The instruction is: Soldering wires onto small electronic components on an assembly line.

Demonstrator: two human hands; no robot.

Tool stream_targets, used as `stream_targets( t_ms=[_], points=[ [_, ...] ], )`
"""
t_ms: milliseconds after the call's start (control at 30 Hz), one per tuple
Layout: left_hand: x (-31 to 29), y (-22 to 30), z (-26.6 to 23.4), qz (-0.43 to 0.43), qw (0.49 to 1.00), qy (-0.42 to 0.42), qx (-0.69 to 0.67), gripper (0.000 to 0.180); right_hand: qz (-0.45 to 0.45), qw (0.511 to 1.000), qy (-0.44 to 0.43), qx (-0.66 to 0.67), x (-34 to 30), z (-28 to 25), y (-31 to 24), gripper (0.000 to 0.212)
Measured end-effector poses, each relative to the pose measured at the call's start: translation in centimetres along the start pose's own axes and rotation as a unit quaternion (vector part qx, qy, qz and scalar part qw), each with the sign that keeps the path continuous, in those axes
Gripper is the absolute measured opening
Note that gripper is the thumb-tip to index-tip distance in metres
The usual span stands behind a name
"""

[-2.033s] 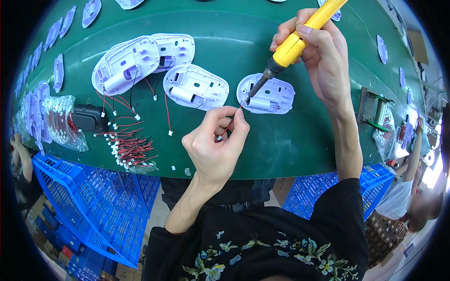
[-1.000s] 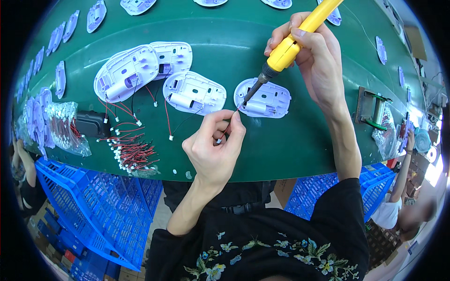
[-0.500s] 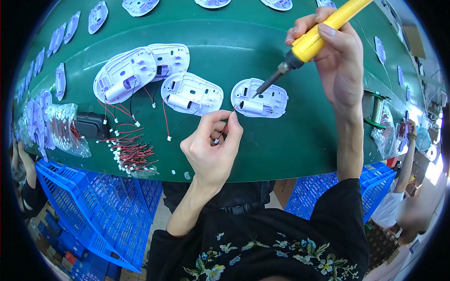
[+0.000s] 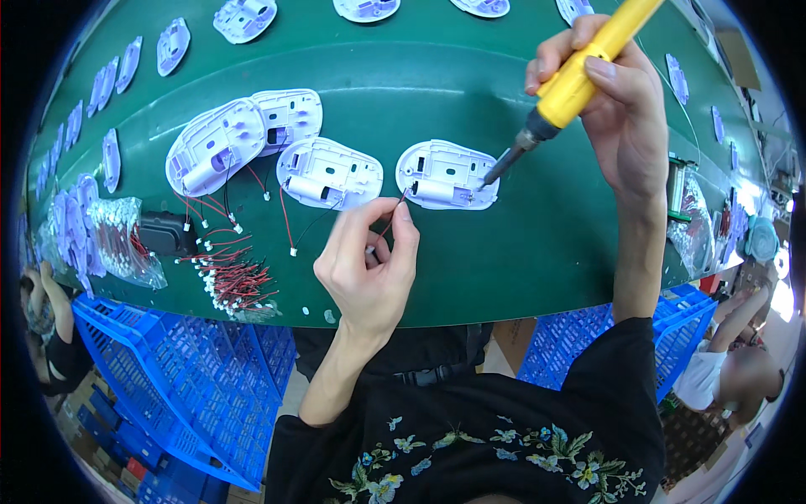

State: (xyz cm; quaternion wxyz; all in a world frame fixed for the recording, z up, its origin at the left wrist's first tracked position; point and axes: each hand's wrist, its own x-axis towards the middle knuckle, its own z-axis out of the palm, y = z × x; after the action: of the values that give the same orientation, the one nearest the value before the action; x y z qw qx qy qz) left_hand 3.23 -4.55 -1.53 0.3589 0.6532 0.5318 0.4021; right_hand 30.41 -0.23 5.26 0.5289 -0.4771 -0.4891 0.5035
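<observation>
My right hand (image 4: 625, 118) grips a yellow soldering iron (image 4: 571, 88). The iron's tip is at the lower right end of a pale oval plastic shell (image 4: 445, 160), by a small metal contact in its battery slot; whether it touches cannot be told. At the shell's left end, my left hand (image 4: 365, 269) pinches a thin red-and-black wire lead (image 4: 386, 228) between thumb and forefinger. Its connector is hidden by my fingers. Just left lies another shell (image 4: 332, 164) with wires attached, beside two overlapping shells (image 4: 214, 147) that also trail red and black wires.
A pile of red wire leads (image 4: 239, 281) with white connectors lies left on the green table (image 4: 504, 277). Behind it are a clear bag of leads (image 4: 126, 244) and a black case (image 4: 168, 233). A solder spool (image 4: 678, 189) stands right. Blue crates (image 4: 180, 378) flank me; people sit at both sides.
The soldering iron's tip has moved from the middle of the shell to its lower right end. My left hand still pinches the wire at the shell's left end. The view has shifted slightly.
</observation>
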Motion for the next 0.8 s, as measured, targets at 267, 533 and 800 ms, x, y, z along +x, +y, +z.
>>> stream_targets(
  t_ms=[267,533,800],
  points=[
    [-0.7,-0.3,0.7,0.221,0.973,-0.013,0.067,0.027,0.085,0.995,0.059,-0.006,0.3,1.7,0.5,0.015],
    [-1.3,0.1,2.1,0.204,0.974,-0.060,0.075,0.026,0.113,0.991,0.067,-0.006,-0.1,1.7,1.5,0.015],
    [-1.1,-0.1,2.2,0.220,0.970,-0.060,0.085,0.026,0.119,0.991,0.060,0.010,-0.1,1.7,2.0,0.014]
  ],
)
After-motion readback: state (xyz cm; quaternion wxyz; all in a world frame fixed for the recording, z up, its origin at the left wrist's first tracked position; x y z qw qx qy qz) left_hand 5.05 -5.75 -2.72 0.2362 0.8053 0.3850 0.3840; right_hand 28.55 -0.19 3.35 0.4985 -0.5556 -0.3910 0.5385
